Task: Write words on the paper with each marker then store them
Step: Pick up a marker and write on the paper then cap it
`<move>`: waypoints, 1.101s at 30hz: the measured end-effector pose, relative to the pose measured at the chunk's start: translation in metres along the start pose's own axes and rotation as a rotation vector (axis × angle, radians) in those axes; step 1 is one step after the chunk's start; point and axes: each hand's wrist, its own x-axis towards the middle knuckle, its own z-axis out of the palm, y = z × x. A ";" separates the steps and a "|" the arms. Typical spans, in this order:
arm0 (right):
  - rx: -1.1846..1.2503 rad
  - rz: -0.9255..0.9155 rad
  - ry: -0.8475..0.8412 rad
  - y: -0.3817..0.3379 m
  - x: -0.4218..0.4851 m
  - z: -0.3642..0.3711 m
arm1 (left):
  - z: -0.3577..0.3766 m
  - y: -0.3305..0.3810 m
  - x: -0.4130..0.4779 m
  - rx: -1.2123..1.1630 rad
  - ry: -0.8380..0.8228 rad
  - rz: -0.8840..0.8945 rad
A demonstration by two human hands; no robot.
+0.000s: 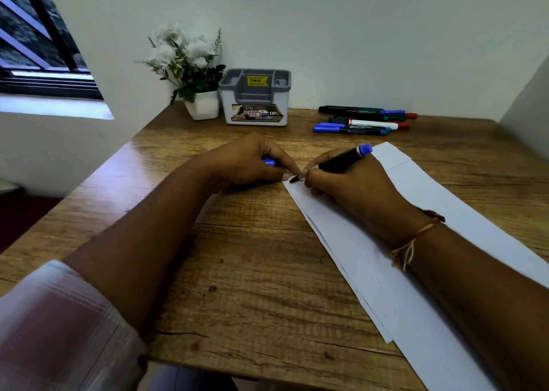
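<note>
Here, right hand [350,179] gripping marker [341,160], paper [430,200]

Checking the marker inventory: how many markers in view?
About 6: one in the right hand, roughly five in the pile by the organizer. They overlap, so some may be hidden. The left hand holds a blue cap.

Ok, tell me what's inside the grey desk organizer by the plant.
Nothing shows inside the desk organizer: its grey compartments look empty apart from a yellow price sticker. Their bottoms are hidden by the rim. The spare markers lie on the table beside it.
</note>
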 end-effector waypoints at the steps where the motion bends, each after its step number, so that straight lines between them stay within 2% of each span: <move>1: 0.001 -0.003 0.002 0.000 0.000 0.000 | -0.001 0.000 0.000 0.003 -0.003 0.007; 33: -0.068 0.011 0.041 -0.006 0.001 -0.001 | 0.000 0.002 0.000 0.008 -0.001 -0.004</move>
